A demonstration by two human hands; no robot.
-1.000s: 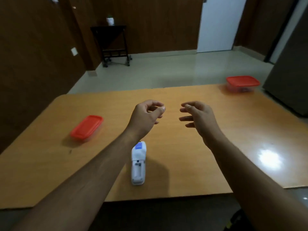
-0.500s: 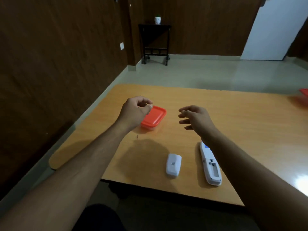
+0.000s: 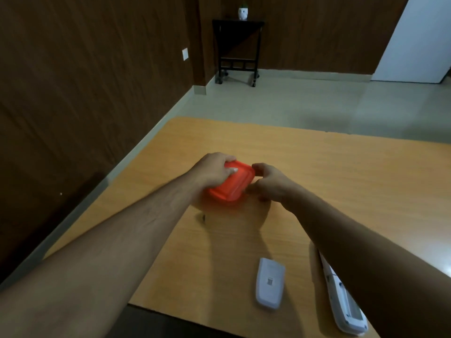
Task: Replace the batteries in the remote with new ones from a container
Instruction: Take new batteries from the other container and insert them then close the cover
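Both hands clamp the red-lidded container [image 3: 230, 185]: left hand [image 3: 211, 170] fingers curled over lid, right hand [image 3: 269, 184] gripping its edge, probably. Remote [image 3: 341, 298] nearer me. I'd brace base, peel one corner.

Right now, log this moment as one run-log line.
left hand: gripping red container | right hand: at its edge | lid: on | battery cover: off, beside remote

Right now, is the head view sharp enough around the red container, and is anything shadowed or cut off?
Head view: red container is motion-blurred between left hand and right hand; forearm shadows darken the table; the right forearm covers part of the remote; battery cover reads clearly.
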